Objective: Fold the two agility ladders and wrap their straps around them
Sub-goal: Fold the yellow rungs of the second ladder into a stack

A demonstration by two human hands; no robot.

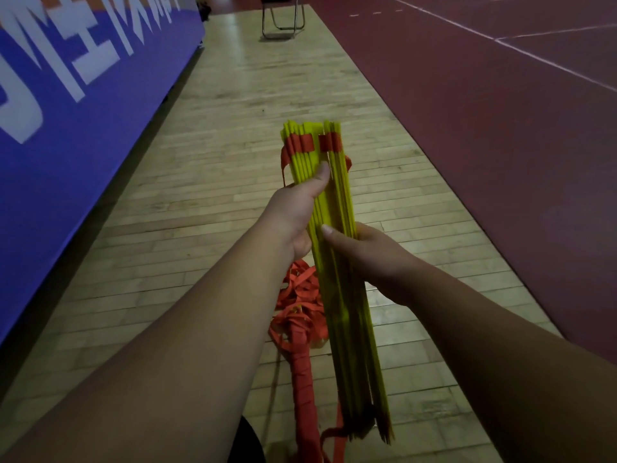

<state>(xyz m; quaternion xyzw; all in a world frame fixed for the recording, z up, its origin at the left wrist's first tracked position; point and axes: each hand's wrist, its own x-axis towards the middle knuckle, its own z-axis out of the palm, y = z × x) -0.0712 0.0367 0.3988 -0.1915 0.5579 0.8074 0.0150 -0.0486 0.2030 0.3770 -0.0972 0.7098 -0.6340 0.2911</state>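
Observation:
A folded agility ladder, a bundle of several yellow slats with red strap loops near its far end, is held above the floor, pointing away from me. My left hand grips its left side, thumb laid across the slats. My right hand grips the right side lower down, thumb on top. A red strap end hangs from the bundle's near end. Below, on the floor, lies the second ladder, wrapped in red strap along its near part, with a loose tangle of red strap at its far end.
Pale wooden floor runs ahead between a blue banner wall on the left and a dark red court surface on the right. A folding chair stands far ahead.

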